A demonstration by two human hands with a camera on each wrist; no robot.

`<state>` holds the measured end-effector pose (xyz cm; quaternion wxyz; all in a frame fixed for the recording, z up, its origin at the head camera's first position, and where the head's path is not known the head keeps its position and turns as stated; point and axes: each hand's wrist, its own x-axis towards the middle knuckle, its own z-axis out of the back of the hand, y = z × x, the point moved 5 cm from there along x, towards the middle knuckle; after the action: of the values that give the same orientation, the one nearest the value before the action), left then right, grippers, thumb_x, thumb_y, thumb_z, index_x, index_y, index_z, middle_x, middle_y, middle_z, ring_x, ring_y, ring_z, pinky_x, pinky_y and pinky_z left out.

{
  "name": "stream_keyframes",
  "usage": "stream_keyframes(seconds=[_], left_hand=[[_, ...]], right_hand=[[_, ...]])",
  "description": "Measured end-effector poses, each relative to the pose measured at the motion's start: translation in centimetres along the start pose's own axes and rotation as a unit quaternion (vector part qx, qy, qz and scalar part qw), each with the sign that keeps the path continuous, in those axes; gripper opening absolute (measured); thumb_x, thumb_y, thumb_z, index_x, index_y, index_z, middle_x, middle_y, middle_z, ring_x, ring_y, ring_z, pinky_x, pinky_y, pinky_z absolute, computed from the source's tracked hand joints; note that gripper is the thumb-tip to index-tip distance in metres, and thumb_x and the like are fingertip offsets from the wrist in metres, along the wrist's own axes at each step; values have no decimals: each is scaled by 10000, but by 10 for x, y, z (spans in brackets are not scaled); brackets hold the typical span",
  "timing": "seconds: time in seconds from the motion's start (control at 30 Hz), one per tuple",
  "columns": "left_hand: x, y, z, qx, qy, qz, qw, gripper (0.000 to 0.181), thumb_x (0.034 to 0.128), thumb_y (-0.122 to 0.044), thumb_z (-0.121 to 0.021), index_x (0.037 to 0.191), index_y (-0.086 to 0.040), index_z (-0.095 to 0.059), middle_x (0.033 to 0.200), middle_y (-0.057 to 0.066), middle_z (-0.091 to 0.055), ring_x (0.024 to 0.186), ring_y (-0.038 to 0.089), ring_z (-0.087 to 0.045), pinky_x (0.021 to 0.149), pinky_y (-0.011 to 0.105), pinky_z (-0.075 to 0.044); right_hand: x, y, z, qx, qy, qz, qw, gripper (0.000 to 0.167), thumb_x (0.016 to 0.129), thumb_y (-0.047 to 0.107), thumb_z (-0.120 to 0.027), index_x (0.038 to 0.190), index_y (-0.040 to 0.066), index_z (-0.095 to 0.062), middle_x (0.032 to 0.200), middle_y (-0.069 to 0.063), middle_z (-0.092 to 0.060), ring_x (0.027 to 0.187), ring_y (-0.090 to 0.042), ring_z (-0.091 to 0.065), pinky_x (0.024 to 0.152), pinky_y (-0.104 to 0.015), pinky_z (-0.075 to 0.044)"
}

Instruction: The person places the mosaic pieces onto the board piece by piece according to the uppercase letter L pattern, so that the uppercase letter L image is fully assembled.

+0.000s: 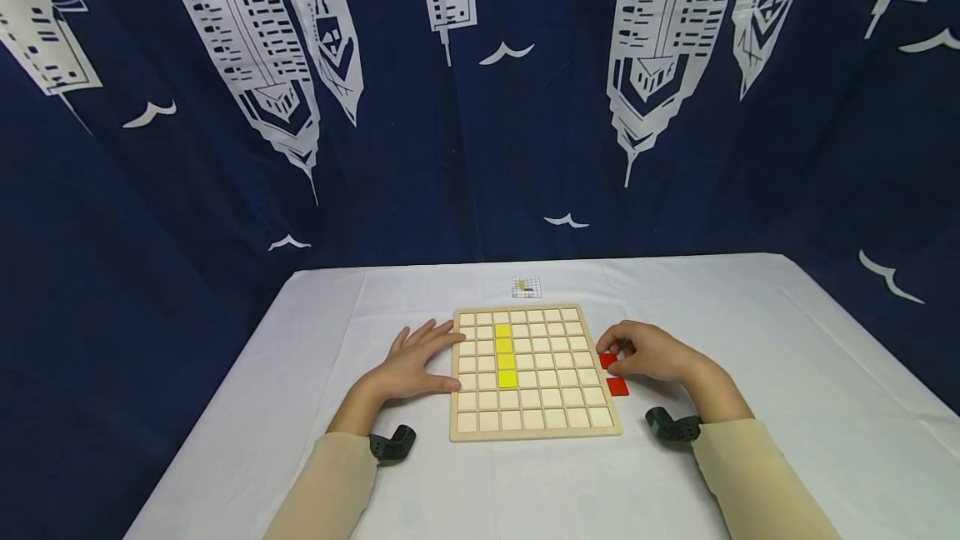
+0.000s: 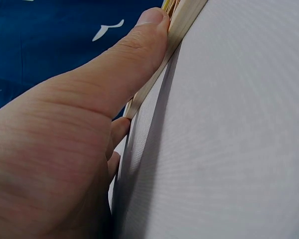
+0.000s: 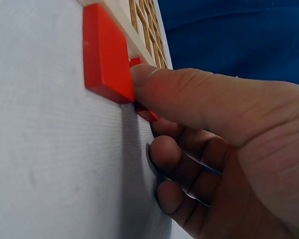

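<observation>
Head cam: left hand (image 1: 411, 367) is spread wide, thumb and index on the left edge of the wooden grid board (image 1: 551, 377) on the tabletop (image 1: 420, 494); right hand (image 1: 654, 352) pinches the far red tile (image 1: 607, 361) just off the board's right edge. Left wrist cam: thumb's pretty straight. Right wrist cam: fingers curled, thumb close to the near red tile (image 3: 107, 55).

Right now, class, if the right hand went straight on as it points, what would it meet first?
Past the farther red tile it's touching, probably the board's right edge; depth is unclear.

Staged setup: curtain (image 1: 465, 173), wht tbl (image 1: 555, 490)
</observation>
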<state>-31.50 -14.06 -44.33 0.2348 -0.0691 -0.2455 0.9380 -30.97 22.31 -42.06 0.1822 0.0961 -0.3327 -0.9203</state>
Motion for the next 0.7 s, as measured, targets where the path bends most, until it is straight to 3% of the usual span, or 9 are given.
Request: stream_keyframes(seconds=[0.7], left_hand=[[0,0,0,-5,19,-30,10000,785,795,-558,-768,1476,-305,-471,1670,-11,-256,1578,301,-105,1249,616,41]], right_hand=[[3,0,1,-159,-110,-87,9998,236,803,90,-793,1020,87,-701,919,-39,-620,814,-142,-511,672,-217,-463]])
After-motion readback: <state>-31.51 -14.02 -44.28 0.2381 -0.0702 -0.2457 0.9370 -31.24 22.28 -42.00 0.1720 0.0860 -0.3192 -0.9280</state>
